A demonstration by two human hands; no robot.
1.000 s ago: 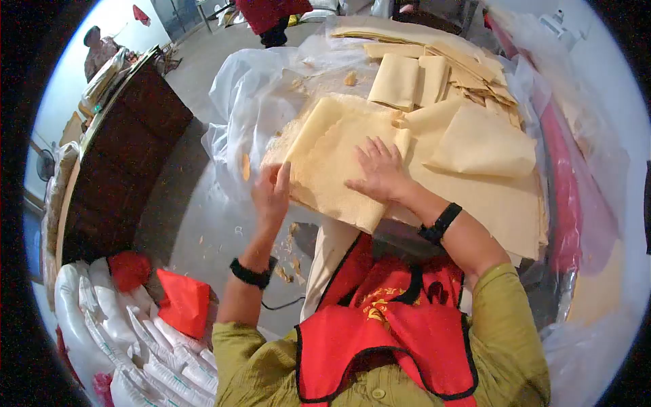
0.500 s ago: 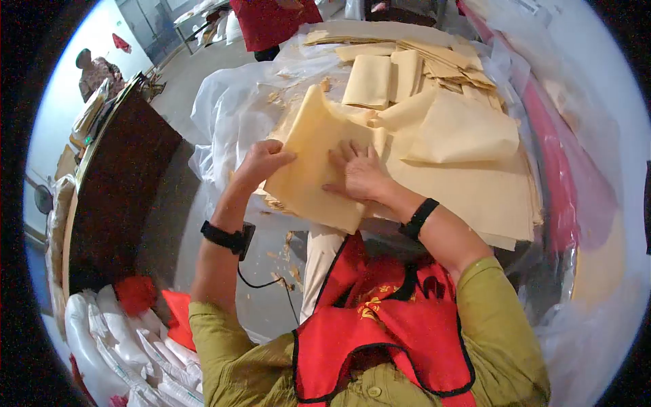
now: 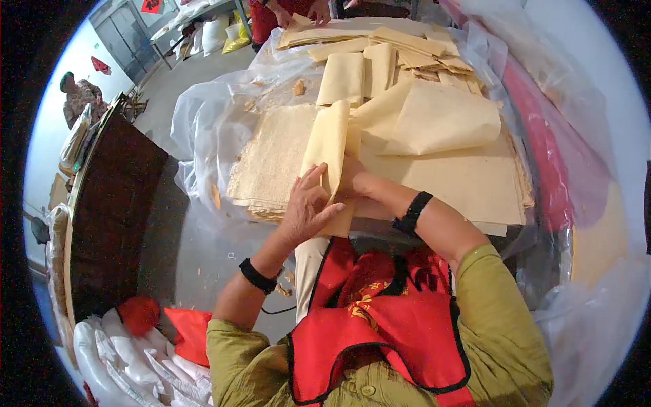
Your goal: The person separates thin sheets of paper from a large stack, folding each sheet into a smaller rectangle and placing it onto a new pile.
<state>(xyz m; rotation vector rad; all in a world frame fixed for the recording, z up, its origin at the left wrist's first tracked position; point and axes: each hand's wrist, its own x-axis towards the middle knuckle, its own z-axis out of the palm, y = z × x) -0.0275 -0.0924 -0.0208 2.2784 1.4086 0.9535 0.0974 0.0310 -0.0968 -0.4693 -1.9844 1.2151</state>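
A thin, pale yellow sheet, resembling tofu skin, is folded into a narrow upright strip in front of me. My left hand lies against its near left side, fingers stretched along the fold and thumb apart. On the other side, my right hand reaches in behind the fold, which hides its fingers. Under and left of the strip is a stack of rough-edged sheets. To the right, a loose sheet lies partly folded back over a large flat stack.
Folded bundles and piled sheets cover the far part of the work surface. Clear plastic drapes its left side. Another person's hands are at the far edge. White sacks lie at lower left, below a dark panel.
The spread-out sheet has been folded over into a narrow strip. My left hand has moved right and down onto the fold; my right hand is now partly behind it. Another person's hands have appeared.
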